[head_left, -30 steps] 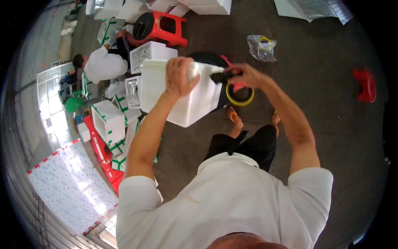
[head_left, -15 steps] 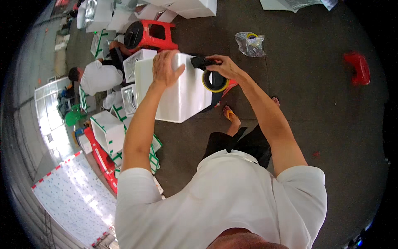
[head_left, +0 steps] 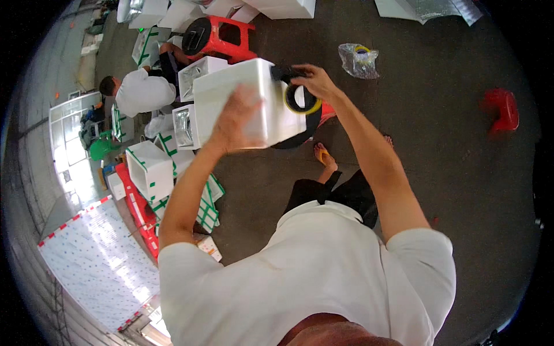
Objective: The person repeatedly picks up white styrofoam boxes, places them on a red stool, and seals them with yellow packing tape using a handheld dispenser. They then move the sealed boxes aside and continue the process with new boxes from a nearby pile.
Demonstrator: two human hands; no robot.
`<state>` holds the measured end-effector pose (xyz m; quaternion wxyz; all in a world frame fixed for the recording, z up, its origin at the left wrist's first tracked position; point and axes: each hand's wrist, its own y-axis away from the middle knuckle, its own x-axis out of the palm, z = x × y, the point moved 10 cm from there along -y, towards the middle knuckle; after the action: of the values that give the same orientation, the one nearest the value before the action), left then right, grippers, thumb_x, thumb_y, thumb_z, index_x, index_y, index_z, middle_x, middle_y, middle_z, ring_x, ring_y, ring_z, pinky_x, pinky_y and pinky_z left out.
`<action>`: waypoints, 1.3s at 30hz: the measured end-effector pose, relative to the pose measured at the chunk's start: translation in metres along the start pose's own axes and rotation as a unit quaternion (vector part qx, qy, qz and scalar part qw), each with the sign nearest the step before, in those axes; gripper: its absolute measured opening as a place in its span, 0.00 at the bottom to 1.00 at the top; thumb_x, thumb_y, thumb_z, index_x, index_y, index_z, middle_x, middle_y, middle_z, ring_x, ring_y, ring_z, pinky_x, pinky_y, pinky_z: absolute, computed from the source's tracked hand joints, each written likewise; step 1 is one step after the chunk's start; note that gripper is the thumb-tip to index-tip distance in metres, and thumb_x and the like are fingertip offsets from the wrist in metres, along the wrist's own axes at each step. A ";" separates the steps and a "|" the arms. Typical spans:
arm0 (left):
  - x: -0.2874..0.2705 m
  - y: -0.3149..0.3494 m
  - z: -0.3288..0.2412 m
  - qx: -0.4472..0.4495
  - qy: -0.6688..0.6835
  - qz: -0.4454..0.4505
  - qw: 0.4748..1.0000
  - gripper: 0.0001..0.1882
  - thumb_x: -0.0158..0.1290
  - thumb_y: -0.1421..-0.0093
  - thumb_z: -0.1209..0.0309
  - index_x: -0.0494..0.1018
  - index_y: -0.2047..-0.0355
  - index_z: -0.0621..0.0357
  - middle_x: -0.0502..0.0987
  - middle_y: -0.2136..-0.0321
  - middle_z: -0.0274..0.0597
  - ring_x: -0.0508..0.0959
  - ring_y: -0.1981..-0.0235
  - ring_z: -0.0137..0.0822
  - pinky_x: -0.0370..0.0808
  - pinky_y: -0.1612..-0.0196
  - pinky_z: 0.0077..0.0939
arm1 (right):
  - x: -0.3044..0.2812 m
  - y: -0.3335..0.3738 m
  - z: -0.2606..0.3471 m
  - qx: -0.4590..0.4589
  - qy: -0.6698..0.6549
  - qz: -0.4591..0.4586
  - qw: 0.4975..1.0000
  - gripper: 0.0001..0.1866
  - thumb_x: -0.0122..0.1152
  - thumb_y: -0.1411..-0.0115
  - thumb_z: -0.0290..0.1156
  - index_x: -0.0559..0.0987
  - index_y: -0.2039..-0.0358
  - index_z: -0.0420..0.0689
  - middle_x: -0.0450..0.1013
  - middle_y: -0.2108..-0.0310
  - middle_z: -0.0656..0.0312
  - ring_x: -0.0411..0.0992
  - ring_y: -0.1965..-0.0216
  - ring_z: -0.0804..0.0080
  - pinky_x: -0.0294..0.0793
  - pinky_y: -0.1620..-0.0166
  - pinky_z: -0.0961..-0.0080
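Observation:
A white foam box (head_left: 225, 92) stands in front of me, its smooth side panels facing up and toward me. My left hand (head_left: 236, 121) is over the box's near side, blurred by motion, with its fingers apart and nothing visible in them. At the box's right end, my right hand (head_left: 316, 82) grips a roll of tape (head_left: 316, 108), dark with a yellow ring at its core. Black material (head_left: 283, 72) shows between the roll and the box's upper right edge; I cannot tell whether it is stuck down. Behind the box, a dark round surface (head_left: 306, 134) is partly hidden.
A red stool (head_left: 231, 37) with a black top stands beyond the box. Foam boxes with green tape (head_left: 151, 172) are piled left, near a seated person (head_left: 144, 92). A bagged roll (head_left: 359, 60) lies on the floor; a red object (head_left: 502, 109) is far right.
My left hand has come off the box's top edge and moved down toward me across its side. The box appears slightly turned, and the right hand still holds the tape roll.

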<state>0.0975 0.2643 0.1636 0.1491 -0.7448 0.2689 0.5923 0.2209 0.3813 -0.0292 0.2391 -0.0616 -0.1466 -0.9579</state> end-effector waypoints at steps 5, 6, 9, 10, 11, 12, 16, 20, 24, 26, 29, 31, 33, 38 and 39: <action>-0.005 -0.010 -0.020 -0.013 -0.054 -0.017 0.998 0.34 0.65 0.59 0.48 0.73 0.54 0.53 0.67 0.44 0.46 0.58 0.35 0.50 0.50 0.32 0.54 | 0.029 -0.028 0.035 0.029 0.083 0.098 0.991 0.28 0.71 0.50 0.39 0.78 0.49 0.43 0.78 0.62 0.57 0.74 0.61 0.71 0.74 0.57 0.73; -0.002 -0.011 -0.014 -0.019 -0.052 -0.019 0.998 0.34 0.65 0.59 0.48 0.73 0.54 0.53 0.67 0.44 0.46 0.58 0.35 0.50 0.50 0.32 0.54 | 0.031 -0.016 0.032 0.029 0.109 0.138 0.984 0.28 0.70 0.49 0.39 0.78 0.49 0.42 0.78 0.62 0.57 0.74 0.61 0.71 0.74 0.57 0.73; -0.014 -0.019 0.013 -0.068 -0.065 -0.134 0.987 0.27 0.65 0.56 0.53 0.73 0.62 0.56 0.71 0.55 0.50 0.68 0.45 0.52 0.55 0.35 0.56 | 0.032 0.062 0.029 0.055 0.099 0.249 0.962 0.28 0.69 0.47 0.40 0.77 0.46 0.47 0.73 0.64 0.64 0.65 0.69 0.78 0.69 0.58 0.77; -0.014 -0.030 0.027 -0.105 -0.063 -0.139 0.983 0.25 0.65 0.56 0.53 0.72 0.64 0.56 0.72 0.59 0.49 0.71 0.52 0.53 0.57 0.37 0.56 | 0.024 0.089 0.026 0.082 0.086 0.239 0.964 0.27 0.69 0.47 0.39 0.77 0.46 0.46 0.74 0.62 0.62 0.69 0.66 0.76 0.69 0.55 0.75; -0.019 -0.038 0.044 -0.102 -0.076 -0.202 0.971 0.22 0.64 0.53 0.55 0.72 0.67 0.57 0.74 0.66 0.48 0.73 0.58 0.52 0.63 0.43 0.52 | 0.013 0.108 0.020 0.090 0.095 0.194 0.972 0.27 0.68 0.46 0.38 0.76 0.47 0.45 0.76 0.58 0.59 0.72 0.58 0.73 0.71 0.52 0.73; -0.024 -0.052 0.062 -0.149 -0.055 -0.226 0.961 0.18 0.63 0.51 0.56 0.73 0.69 0.55 0.75 0.71 0.45 0.74 0.61 0.51 0.65 0.50 0.49 | 0.003 0.125 0.020 0.047 0.078 0.163 0.982 0.28 0.69 0.47 0.38 0.76 0.46 0.43 0.74 0.54 0.54 0.71 0.51 0.65 0.69 0.47 0.65; -0.020 -0.021 0.174 -0.471 0.040 -0.234 0.849 0.18 0.56 0.49 0.52 0.81 0.64 0.47 0.82 0.65 0.46 0.78 0.58 0.49 0.66 0.49 0.42 | 0.042 0.171 0.002 0.063 0.071 0.145 0.985 0.28 0.69 0.46 0.38 0.75 0.45 0.46 0.72 0.47 0.51 0.68 0.44 0.58 0.65 0.40 0.62; -0.028 -0.009 0.191 -0.531 -0.011 -0.246 0.811 0.18 0.54 0.48 0.51 0.82 0.65 0.48 0.82 0.63 0.47 0.78 0.57 0.50 0.67 0.48 0.43 | 0.060 0.188 -0.001 0.137 0.048 0.134 0.980 0.26 0.64 0.43 0.32 0.73 0.43 0.44 0.74 0.54 0.58 0.71 0.54 0.69 0.71 0.46 0.68; -0.022 -0.006 0.201 -0.571 -0.004 -0.239 0.785 0.19 0.53 0.48 0.51 0.81 0.63 0.48 0.82 0.62 0.46 0.78 0.56 0.49 0.66 0.47 0.42 | 0.061 0.184 0.009 0.136 0.013 0.113 0.984 0.26 0.64 0.44 0.36 0.74 0.44 0.47 0.75 0.54 0.54 0.74 0.54 0.62 0.71 0.47 0.64; -0.018 -0.005 0.204 -0.586 -0.010 -0.249 0.772 0.19 0.52 0.47 0.52 0.81 0.63 0.49 0.82 0.61 0.45 0.77 0.55 0.49 0.65 0.46 0.43 | 0.084 0.183 0.017 0.033 0.264 0.190 0.945 0.27 0.65 0.46 0.43 0.75 0.45 0.53 0.75 0.53 0.49 0.73 0.53 0.51 0.71 0.46 0.58; -0.021 0.048 0.241 -0.638 -0.026 -0.268 0.721 0.19 0.50 0.47 0.53 0.81 0.63 0.49 0.81 0.58 0.45 0.75 0.52 0.49 0.64 0.45 0.44 | 0.153 0.227 0.007 -0.011 0.252 0.338 0.907 0.30 0.66 0.49 0.41 0.74 0.44 0.53 0.73 0.50 0.49 0.71 0.48 0.48 0.69 0.44 0.60; -0.029 0.065 0.251 -0.675 -0.022 -0.281 0.681 0.19 0.49 0.47 0.54 0.82 0.63 0.49 0.80 0.57 0.45 0.74 0.51 0.49 0.63 0.45 0.45 | 0.108 0.191 0.018 -0.015 0.156 0.155 0.975 0.29 0.64 0.46 0.38 0.72 0.43 0.51 0.73 0.50 0.50 0.71 0.48 0.53 0.68 0.43 0.62; -0.017 0.054 0.232 -0.678 0.021 -0.311 0.665 0.17 0.50 0.46 0.56 0.82 0.63 0.48 0.80 0.56 0.46 0.73 0.49 0.49 0.61 0.44 0.46 | 0.028 0.172 -0.001 0.059 -0.088 -0.118 0.987 0.29 0.61 0.41 0.33 0.66 0.39 0.45 0.71 0.48 0.50 0.69 0.46 0.60 0.65 0.41 0.65; -0.028 0.030 0.222 -0.676 0.035 -0.340 0.653 0.15 0.51 0.45 0.56 0.80 0.62 0.46 0.80 0.57 0.42 0.75 0.51 0.46 0.61 0.44 0.43 | 0.014 0.128 0.021 -0.080 -0.039 -0.392 0.916 0.33 0.55 0.35 0.34 0.53 0.36 0.34 0.60 0.41 0.45 0.58 0.39 0.58 0.53 0.36 0.67; -0.033 0.060 0.229 -0.688 0.026 -0.383 0.616 0.16 0.51 0.45 0.53 0.80 0.63 0.46 0.80 0.58 0.42 0.75 0.51 0.45 0.61 0.44 0.43 | 0.039 0.129 0.026 -0.077 -0.019 -0.353 0.932 0.34 0.54 0.34 0.38 0.53 0.36 0.35 0.59 0.40 0.45 0.57 0.38 0.58 0.53 0.36 0.66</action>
<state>-0.1258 0.3470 0.1427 -0.2009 -0.6794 -0.5230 0.4738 0.2493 0.2641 0.0354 -0.1231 -0.0422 -0.0889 -0.9875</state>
